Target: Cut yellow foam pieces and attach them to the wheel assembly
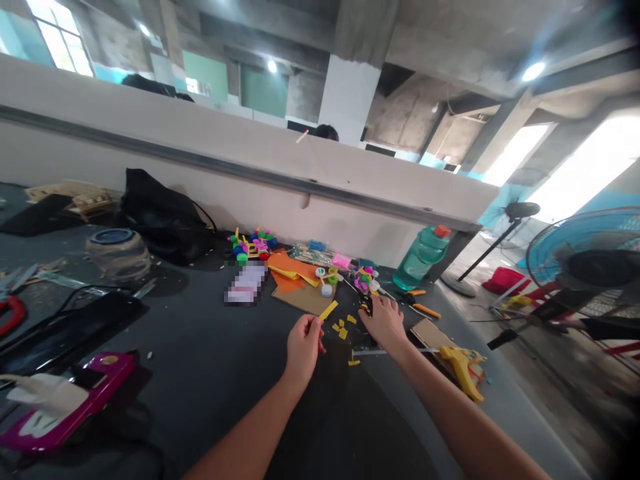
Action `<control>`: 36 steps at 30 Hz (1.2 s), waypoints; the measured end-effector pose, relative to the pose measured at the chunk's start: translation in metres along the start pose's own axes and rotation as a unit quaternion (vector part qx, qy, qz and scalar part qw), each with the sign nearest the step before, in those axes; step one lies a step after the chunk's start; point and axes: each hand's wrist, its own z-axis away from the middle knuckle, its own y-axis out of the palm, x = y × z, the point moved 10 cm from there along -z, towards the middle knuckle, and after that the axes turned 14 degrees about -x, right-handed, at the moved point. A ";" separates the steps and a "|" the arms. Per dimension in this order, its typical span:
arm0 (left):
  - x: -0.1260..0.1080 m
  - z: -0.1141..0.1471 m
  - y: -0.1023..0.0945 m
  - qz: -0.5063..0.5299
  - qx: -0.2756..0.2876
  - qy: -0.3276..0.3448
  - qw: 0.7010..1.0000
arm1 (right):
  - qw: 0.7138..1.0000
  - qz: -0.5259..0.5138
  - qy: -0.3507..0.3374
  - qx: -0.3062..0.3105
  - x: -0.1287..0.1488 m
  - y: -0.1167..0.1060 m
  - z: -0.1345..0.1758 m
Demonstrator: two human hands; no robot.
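My left hand (303, 347) pinches a short yellow strip (329, 311), which points up and to the right. Right of it, several small cut yellow pieces (343, 333) lie on the dark table. My right hand (384, 323) is lowered to the table beyond these pieces, fingers apart, over a small dark and yellow item (366, 307) whose kind I cannot make out. Just past its fingertips sits a cluster of colourful small parts (367, 279). Orange sheets (286, 270) rest on brown cardboard (295, 299) ahead of my left hand.
A yellow glue gun (463, 373) lies by my right forearm, and orange-handled pliers (423, 305) beyond it. A green bottle (423, 257) stands near the white partition (240, 157). A magenta power strip (107, 373), a wrapped jar (117, 255) and red-handled scissors (13, 310) are at left.
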 end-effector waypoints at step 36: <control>0.005 -0.021 -0.014 0.024 -0.055 -0.011 0.998 | 0.928 -0.218 -0.301 0.006 0.110 0.036 -0.002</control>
